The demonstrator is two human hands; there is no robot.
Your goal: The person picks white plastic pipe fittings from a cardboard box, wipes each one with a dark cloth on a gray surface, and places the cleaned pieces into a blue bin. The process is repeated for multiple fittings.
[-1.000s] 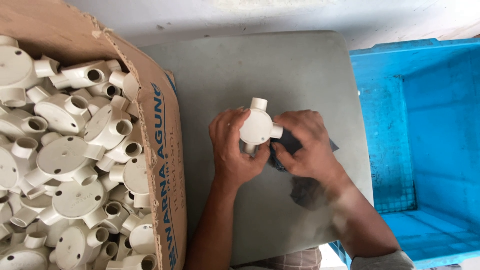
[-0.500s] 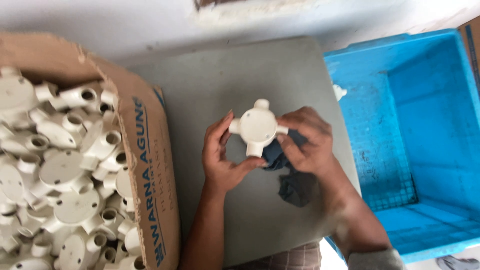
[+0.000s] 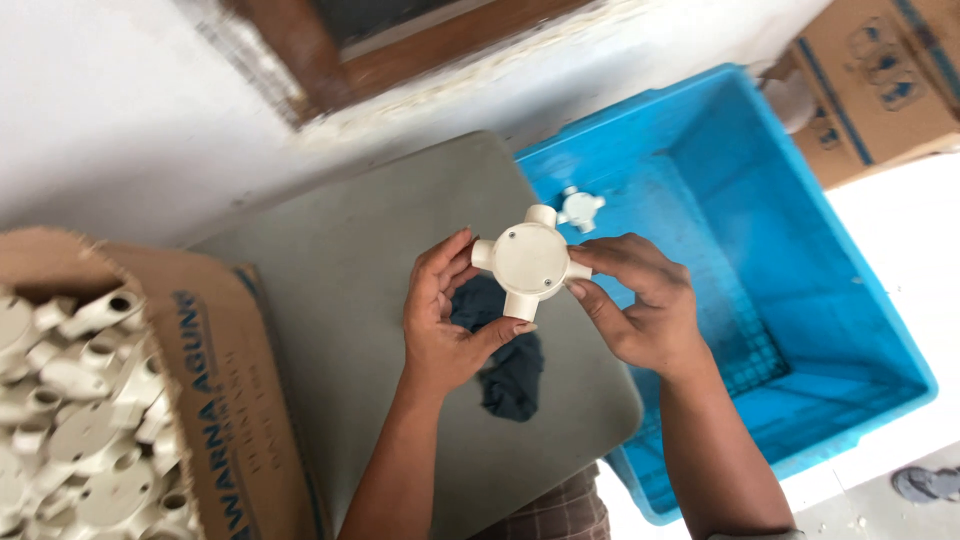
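A cream round plastic junction box [image 3: 531, 261] with short pipe stubs and a flat lid is held up between both hands above a grey table [image 3: 340, 290]. My left hand [image 3: 448, 318] grips its left and lower stubs with fingers and thumb. My right hand [image 3: 636, 300] pinches its right side. A dark cloth [image 3: 510, 368] lies on the table just beneath the hands.
An open cardboard box [image 3: 215, 400] full of several similar cream fittings [image 3: 80, 410] stands at the left. A blue plastic crate [image 3: 760, 270] at the right holds one fitting [image 3: 580, 208]. Another cardboard box [image 3: 880, 70] sits at the top right. A white wall runs behind the table.
The view has swung right and up, showing more of the blue crate and wall. Both hands have carried the junction box rightward, toward the crate's edge, still gripped.
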